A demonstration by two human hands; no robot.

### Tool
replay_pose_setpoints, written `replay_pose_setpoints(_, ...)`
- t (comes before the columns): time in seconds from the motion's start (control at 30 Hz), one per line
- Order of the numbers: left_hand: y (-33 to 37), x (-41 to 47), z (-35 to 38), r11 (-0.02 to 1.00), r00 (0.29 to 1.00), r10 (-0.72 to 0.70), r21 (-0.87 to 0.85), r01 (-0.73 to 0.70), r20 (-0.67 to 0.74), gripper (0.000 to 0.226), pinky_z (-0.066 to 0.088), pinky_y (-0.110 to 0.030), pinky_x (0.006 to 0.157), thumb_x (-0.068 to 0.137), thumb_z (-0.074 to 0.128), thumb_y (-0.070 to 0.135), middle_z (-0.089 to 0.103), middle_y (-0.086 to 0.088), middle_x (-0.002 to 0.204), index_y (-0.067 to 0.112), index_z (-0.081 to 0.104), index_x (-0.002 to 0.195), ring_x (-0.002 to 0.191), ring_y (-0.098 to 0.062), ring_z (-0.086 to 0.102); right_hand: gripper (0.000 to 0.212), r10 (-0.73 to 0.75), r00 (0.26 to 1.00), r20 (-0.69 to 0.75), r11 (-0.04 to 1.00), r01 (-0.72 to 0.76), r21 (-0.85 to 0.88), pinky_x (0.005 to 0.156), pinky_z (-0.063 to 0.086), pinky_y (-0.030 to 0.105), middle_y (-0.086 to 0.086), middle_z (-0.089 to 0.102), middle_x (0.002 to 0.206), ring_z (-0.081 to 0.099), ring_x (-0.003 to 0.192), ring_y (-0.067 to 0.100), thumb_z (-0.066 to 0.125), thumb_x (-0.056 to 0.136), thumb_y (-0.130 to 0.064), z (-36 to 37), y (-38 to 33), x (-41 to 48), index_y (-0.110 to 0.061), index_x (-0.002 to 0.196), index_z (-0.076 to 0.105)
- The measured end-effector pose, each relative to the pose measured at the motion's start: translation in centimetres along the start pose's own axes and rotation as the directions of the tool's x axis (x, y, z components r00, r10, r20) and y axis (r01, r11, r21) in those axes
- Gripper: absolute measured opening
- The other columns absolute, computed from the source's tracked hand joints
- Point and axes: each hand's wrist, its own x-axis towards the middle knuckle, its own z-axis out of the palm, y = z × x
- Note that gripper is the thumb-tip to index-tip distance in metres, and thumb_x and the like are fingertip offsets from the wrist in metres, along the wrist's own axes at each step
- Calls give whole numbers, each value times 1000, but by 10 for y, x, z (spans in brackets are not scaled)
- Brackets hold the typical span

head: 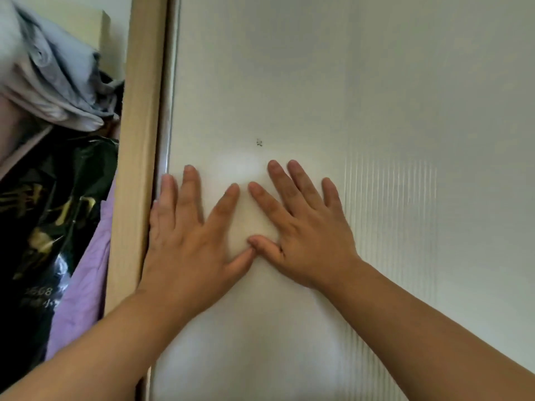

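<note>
Both hands lie flat on the white frosted sliding door panel [318,82] — left hand [188,241] near its beige wooden frame edge [139,169], right hand [307,227] beside it — fingers spread, thumbs touching.

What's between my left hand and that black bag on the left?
The light wooden door frame stands between the left hand and the black bag, with purple cloth beside the bag lower down, as the head view shows.

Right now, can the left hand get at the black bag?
Probably yes. The left hand lies flat on the door by its wooden frame, and the black bag sits just past that frame in the open gap, its front uncovered.
</note>
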Motion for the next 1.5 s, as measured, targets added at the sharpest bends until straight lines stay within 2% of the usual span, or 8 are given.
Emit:
replay_pose_setpoints(0.4,31,-4,-6,952,954,-288,-82,295,82,93,1,-41,111,69,48,78,-13,-7,158,46,3,145,143,-27,-19,66,-55,998,11,995,54,80,113,4,51,2,14,158,9,146,23,26,88,-60,3,24,-11,-31,147,25)
replay_pose_setpoints(0.67,41,5,-14,832,867,-477,-244,498,145,87,23,-40,115,83,60,46,11,-4,158,27,7,149,144,-21,13,64,-40,999,-11,991,41,125,112,11,52,2,20,157,15,145,23,37,88,-59,-2,55,-28,-30,145,32)
replay_pose_setpoints(0.77,44,6,-12,820,887,-439,-341,460,143,71,49,-32,90,84,62,37,50,-2,127,15,26,141,116,-18,52,64,-25,1000,-3,995,25,95,111,14,52,1,23,156,18,144,23,36,87,-60,-3,70,-37,-31,144,34)
replay_pose_setpoints(1.0,74,13,6,842,913,-406,-378,385,25,18,30,-11,48,93,51,33,50,16,64,28,38,82,66,8,53,65,-7,1000,9,998,7,62,107,23,57,5,28,154,24,142,27,34,86,-59,-13,115,-60,-28,143,38)
replay_pose_setpoints(1.17,101,15,24,786,937,-347,-530,319,49,37,37,-4,61,94,49,35,54,25,88,32,45,131,83,4,58,62,99,995,21,989,-100,110,105,24,61,8,34,151,27,140,30,39,82,-55,-24,138,-74,-25,136,48)
replay_pose_setpoints(1.27,126,14,33,747,950,-313,-617,247,1,46,39,2,61,92,53,32,49,34,92,40,40,136,86,17,52,61,197,979,52,967,-203,157,106,22,60,8,32,151,23,141,30,39,82,-54,-33,141,-76,-25,135,48)
replay_pose_setpoints(1.4,152,17,46,669,974,-218,-719,190,55,48,52,-33,88,88,56,37,55,18,111,45,38,132,101,-4,55,62,215,968,128,967,-229,107,109,12,61,1,16,157,7,145,25,29,86,-61,-37,139,-74,-35,142,31)
replay_pose_setpoints(1.5,171,18,56,666,992,-112,-736,123,65,60,46,-23,89,84,53,48,54,11,120,43,32,141,106,-1,52,64,334,931,149,934,-348,78,110,4,59,-5,2,158,-7,145,27,22,85,-68,-36,141,-70,-43,143,14)
